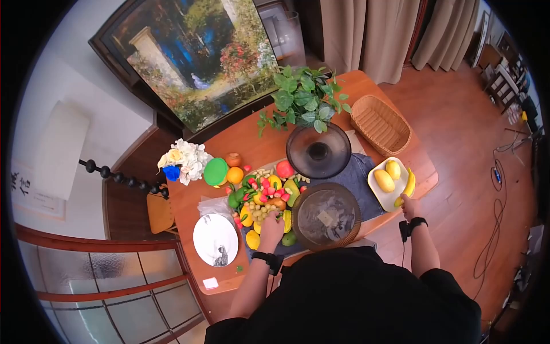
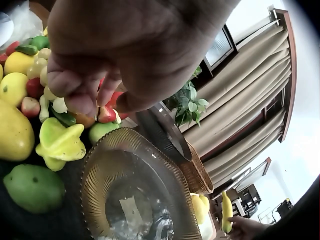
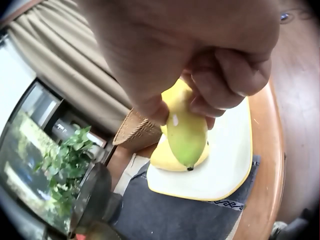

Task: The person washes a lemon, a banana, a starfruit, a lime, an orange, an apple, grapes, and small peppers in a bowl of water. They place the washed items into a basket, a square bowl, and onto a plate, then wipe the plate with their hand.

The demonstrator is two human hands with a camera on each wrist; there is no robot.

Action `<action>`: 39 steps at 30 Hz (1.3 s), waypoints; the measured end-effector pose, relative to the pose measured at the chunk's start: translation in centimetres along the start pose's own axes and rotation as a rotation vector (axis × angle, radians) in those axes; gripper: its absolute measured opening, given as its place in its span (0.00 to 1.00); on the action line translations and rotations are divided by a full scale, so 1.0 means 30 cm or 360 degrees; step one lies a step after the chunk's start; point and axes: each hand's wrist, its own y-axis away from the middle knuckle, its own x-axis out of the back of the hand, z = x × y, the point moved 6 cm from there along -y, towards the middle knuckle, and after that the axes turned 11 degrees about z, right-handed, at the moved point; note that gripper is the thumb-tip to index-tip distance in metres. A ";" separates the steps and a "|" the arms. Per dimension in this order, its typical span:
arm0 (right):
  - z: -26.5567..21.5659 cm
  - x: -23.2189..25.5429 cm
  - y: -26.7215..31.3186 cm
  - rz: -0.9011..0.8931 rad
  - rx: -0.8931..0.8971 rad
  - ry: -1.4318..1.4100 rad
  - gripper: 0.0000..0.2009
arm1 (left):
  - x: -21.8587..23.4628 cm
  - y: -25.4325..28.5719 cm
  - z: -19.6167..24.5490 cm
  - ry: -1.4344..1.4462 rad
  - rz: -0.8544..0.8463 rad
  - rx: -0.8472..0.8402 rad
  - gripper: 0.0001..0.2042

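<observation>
My right hand [image 1: 410, 208] pinches a yellow banana [image 1: 410, 184] at the right side of a white tray [image 1: 375, 182]. In the right wrist view, thumb and fingers grip the banana [image 3: 187, 137], its greenish tip pointing down over the tray [image 3: 227, 165]. Two yellow fruits [image 1: 384, 180] lie in that tray. Over the front of the fruit pile, my left hand [image 1: 272, 231] has its fingers bent beside the pale grapes [image 1: 260, 212]. A yellow-green star fruit [image 2: 60, 144] lies below that hand [image 2: 125, 55] in the left wrist view; whether its fingers hold anything is hidden.
A brown glass bowl [image 1: 326, 217] stands between the hands, with a dark bowl [image 1: 318, 151] behind it. A wicker basket [image 1: 381, 125] and a leafy plant [image 1: 309, 97] are at the back. On the left are a white plate [image 1: 215, 238], green lid [image 1: 216, 171] and flowers [image 1: 186, 160].
</observation>
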 end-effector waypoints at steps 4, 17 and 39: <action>0.037 -0.078 -0.013 -0.0072 -0.0176 -0.0011 0.17 | 0.066 -0.022 0.007 -0.0007 0.0090 -0.0017 0.15; 0.111 -0.127 -0.171 0.0193 0.0318 0.0708 0.24 | 0.171 -0.076 -0.117 -0.0098 0.0256 0.0089 0.14; -0.282 -0.292 0.319 0.0094 0.1034 0.0451 0.13 | -0.098 0.095 0.001 -0.0843 -0.0302 -0.0346 0.32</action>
